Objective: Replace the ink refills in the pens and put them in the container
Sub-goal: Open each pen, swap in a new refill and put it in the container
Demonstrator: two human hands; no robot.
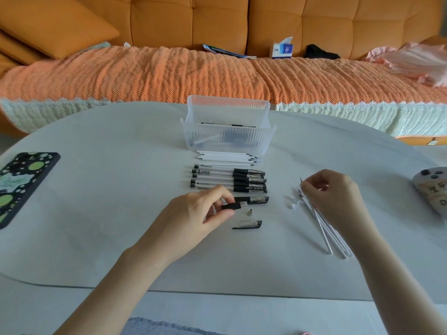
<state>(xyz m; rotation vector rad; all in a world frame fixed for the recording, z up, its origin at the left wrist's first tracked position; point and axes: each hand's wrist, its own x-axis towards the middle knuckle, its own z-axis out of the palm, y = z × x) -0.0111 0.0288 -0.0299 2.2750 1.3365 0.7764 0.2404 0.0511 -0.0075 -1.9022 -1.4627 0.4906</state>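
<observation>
A white oval table (116,213) stands before an orange sofa (302,22) draped with an orange knitted throw (150,73); a tissue box (282,48) sits on the seat. At the far middle of the table is a clear ribbed plastic container (227,139) with a few pens lying inside it. Just in front of it lies a flat row of white refills (225,156), and nearer still a row of capped black gel pens (229,181), all set crosswise. The left hand (200,210) pinches an uncapped pen barrel (233,206) by its black grip, between thumb and fingertips, just above the tabletop, with another capped pen (256,199) right behind it. Just beside the barrel's open end stands a small metal tip cone (249,212), and a loose pen cap (248,224) lies a little nearer. To the right, the right hand (331,197) has its fingers curled round a grey refill (301,181) near its point, above a fan of grey refills (325,232) spread on the table; tiny white end caps (292,204) lie just left of them. A phone in a green-spotted case (21,187) rests at the left edge.
</observation>
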